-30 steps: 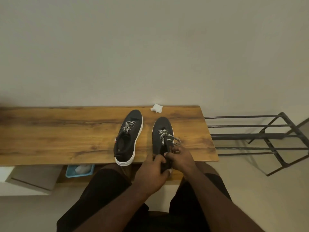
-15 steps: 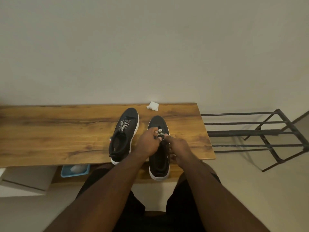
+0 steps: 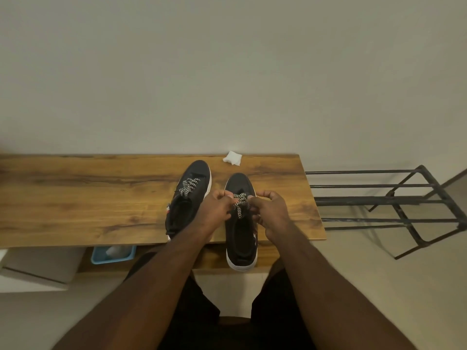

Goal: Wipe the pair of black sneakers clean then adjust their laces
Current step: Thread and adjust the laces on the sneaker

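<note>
Two black sneakers with white soles stand on the wooden table [image 3: 75, 198], toes toward the wall. The left sneaker [image 3: 192, 188] stands untouched, its black-and-white laces crossed over the tongue. The right sneaker [image 3: 241, 238] hangs its heel over the table's front edge. My left hand [image 3: 216, 210] and my right hand [image 3: 271, 210] sit either side of its laces [image 3: 240, 204], each pinching a lace end with curled fingers. A crumpled white wipe [image 3: 232, 157] lies by the wall behind the shoes.
A black metal rack [image 3: 394, 203] stands on the floor to the right of the table. Under the table's front edge sits a blue tray [image 3: 113, 255] holding something white. A pale box [image 3: 38, 269] is at the lower left. My knees are below the table edge.
Both hands moved from the right sneaker's heel opening up to its laces and now pinch them apart over the tongue. The sneaker has slid back toward me, heel past the table edge.
</note>
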